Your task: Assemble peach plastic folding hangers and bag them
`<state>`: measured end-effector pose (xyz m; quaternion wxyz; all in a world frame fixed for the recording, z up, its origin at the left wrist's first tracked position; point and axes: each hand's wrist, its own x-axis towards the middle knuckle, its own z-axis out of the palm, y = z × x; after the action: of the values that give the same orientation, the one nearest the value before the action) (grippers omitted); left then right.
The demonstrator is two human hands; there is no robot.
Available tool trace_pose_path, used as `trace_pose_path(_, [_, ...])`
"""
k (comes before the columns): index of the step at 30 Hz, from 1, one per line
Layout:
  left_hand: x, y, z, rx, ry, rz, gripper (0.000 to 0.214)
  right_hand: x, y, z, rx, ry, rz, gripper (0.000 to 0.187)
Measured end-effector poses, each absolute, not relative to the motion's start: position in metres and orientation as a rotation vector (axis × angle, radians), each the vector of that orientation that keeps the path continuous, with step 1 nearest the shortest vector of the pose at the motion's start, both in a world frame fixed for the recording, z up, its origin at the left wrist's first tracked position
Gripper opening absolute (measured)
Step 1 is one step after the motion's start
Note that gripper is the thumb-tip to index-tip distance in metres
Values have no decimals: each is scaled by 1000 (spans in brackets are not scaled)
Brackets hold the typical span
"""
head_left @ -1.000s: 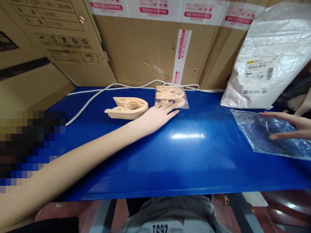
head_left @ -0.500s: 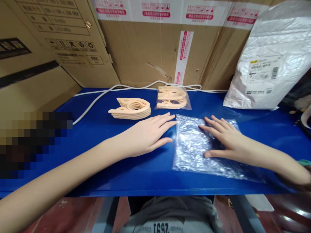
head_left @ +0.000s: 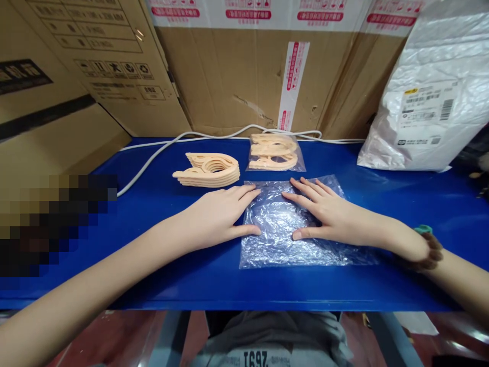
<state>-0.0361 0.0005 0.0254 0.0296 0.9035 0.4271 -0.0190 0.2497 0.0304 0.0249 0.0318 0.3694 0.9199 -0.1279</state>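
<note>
A crinkled clear plastic bag [head_left: 275, 244] lies flat on the blue table [head_left: 171, 280]. My right hand [head_left: 324, 214] rests on top of it, fingers spread and thumb apart. At the bag's left edge, my left hand [head_left: 217, 214] lies with fingers stretched out, its fingertips and thumb touching the plastic. Neither hand grips anything. Just behind my left hand sits a neat stack of cream folding hangers [head_left: 214, 171]. Farther back, more cream hangers in a clear bag [head_left: 274, 153] lie near the wall of cardboard.
A white cable [head_left: 153, 158] runs along the back of the table. Cardboard boxes [head_left: 229, 76] stand behind and at the left. A white mailing bag with a label [head_left: 416, 122] leans at the back right. The table's front edge is close to my body.
The clear plastic bag has slid left under my right hand, which moved left with it. My left hand has shifted slightly left and now touches the bag's edge.
</note>
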Motion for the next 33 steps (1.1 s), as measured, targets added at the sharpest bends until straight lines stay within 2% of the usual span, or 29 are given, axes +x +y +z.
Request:
trace_pose_path(11, [-45, 3, 16, 2665, 1247, 90, 107, 293, 41, 32, 1132, 2804, -436, 96])
trace_pose_path(18, [-48, 3, 11, 2622, 1238, 154, 112, 311, 53, 45, 1247, 3043, -226, 57])
trace_pose_path(23, [-49, 1, 9, 2664, 1226, 155, 110, 316, 60, 44, 1211, 3084, -153, 37])
trace_pose_path(33, [-42, -4, 6, 2667, 1250, 149, 102, 304, 48, 46, 1123, 2862, -454, 48])
